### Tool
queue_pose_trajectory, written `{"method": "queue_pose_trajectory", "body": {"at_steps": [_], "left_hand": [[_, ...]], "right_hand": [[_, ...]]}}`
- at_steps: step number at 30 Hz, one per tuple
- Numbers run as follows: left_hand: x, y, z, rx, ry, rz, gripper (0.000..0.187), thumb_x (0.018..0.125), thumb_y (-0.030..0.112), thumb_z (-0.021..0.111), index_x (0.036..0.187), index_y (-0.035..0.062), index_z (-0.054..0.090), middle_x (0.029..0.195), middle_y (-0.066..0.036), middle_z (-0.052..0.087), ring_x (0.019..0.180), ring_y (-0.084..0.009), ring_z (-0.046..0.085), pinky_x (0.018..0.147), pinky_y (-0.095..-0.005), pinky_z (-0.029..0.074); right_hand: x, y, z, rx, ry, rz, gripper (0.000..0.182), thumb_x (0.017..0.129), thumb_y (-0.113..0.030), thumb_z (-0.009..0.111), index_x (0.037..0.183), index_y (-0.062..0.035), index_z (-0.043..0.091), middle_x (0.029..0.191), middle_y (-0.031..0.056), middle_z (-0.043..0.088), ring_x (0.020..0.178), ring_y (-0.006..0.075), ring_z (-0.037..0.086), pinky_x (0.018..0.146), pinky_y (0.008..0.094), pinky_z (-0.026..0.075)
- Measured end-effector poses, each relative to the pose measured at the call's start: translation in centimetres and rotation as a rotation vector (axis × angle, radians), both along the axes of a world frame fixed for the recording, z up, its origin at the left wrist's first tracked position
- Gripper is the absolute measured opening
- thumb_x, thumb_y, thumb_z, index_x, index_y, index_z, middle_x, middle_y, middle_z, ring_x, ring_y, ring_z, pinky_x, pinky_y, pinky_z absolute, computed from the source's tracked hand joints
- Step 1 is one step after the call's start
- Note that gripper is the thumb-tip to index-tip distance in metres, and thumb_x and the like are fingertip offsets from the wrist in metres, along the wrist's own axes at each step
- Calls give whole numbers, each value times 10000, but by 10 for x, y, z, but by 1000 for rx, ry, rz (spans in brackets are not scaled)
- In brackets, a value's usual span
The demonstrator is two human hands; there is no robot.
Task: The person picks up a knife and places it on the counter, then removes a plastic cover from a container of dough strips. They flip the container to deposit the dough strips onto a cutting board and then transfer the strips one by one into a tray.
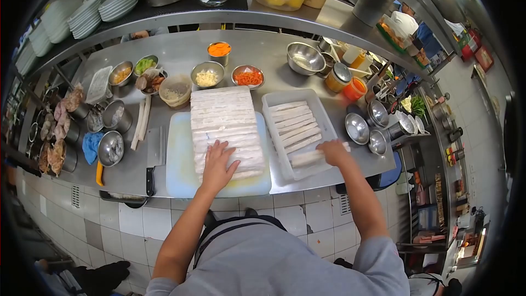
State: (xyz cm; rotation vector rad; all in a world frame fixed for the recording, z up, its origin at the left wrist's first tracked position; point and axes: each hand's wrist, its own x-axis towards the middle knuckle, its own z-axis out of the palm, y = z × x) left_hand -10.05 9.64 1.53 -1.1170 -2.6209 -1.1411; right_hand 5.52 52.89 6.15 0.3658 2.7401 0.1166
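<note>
My left hand lies open, fingers spread, on the near part of a block of long white rolls. These rolls are packed side by side on a pale blue cutting board and look dusted or frosty. My right hand is over the near right side of a translucent plastic tub. Its fingers are closed round the right end of a white roll; the fingertips are partly hidden. Several similar white strips lie in a row inside the tub.
Left of the board lie a cleaver and a black-handled knife. Bowls of grated cheese-like shreds and orange pieces stand behind. Metal bowls sit to the right. A shelf spans overhead.
</note>
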Motion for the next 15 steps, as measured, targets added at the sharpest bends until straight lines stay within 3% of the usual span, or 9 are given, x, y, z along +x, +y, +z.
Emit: {"method": "queue_pose_trajectory", "body": {"at_steps": [2,3,5,6,7,9,10,12,15], "left_hand": [[2,2,1,-20,31,5,443,959,297,746,1329,64,674,1527,-202,533,1518,-444,373,1269,-572,232],[3,3,1,-43,55,11,442,959,314,745,1323,71,681,1531,-200,530,1519,-436,374,1270,-571,227],[0,2,-1,-30,51,-4,441,960,315,743,1323,71,681,1535,-201,526,1520,-438,371,1271,-573,227],[1,0,-3,-21,42,-12,440,961,315,741,1322,71,680,1540,-201,522,1522,-439,368,1271,-576,227],[1,-1,-4,-26,41,-4,440,961,315,741,1322,71,680,1540,-201,522,1522,-439,368,1271,-576,227],[0,-1,-6,-50,38,-11,446,969,331,728,1328,72,677,1546,-200,522,1526,-440,364,1275,-581,225],[0,-1,-6,-62,44,14,446,969,331,728,1328,72,677,1546,-200,522,1526,-440,364,1275,-581,225],[-1,-1,-10,-40,99,-3,443,936,278,769,1316,66,682,1537,-199,528,1508,-448,396,1253,-598,265],[-3,-6,-12,-46,86,34,440,936,274,769,1321,79,682,1532,-198,533,1508,-447,400,1253,-587,273]], "right_hand": [[-3,12,-48,7,157,235,427,858,-52,703,1250,-219,718,1295,100,675,1281,353,604,1066,522,453],[-5,5,-49,10,160,232,427,858,-52,703,1250,-219,718,1295,100,675,1281,353,604,1066,522,453],[-18,-25,-45,-89,450,-102,358,871,-117,742,1217,-208,728,1326,72,648,1311,349,578,1046,510,463],[-21,-32,-41,-26,414,-157,257,875,-197,755,1129,-153,754,1255,86,704,1213,332,643,1005,475,505],[-22,-32,-45,-32,413,-150,257,875,-197,755,1129,-153,754,1255,86,704,1213,332,643,1005,475,505],[-26,-37,-50,-368,-87,-153,235,891,-248,732,1069,-101,776,1135,111,758,1074,324,700,933,446,545],[-27,-38,-59,-379,-86,-127,235,891,-248,732,1069,-101,776,1135,111,758,1074,324,700,933,446,545],[-25,-38,-84,-635,149,138,300,896,-257,741,1111,-51,774,1002,136,787,903,309,739,843,419,583],[-28,-38,-98,-689,234,40,272,885,-188,765,1126,-64,782,941,121,777,871,261,729,826,393,584]]}}
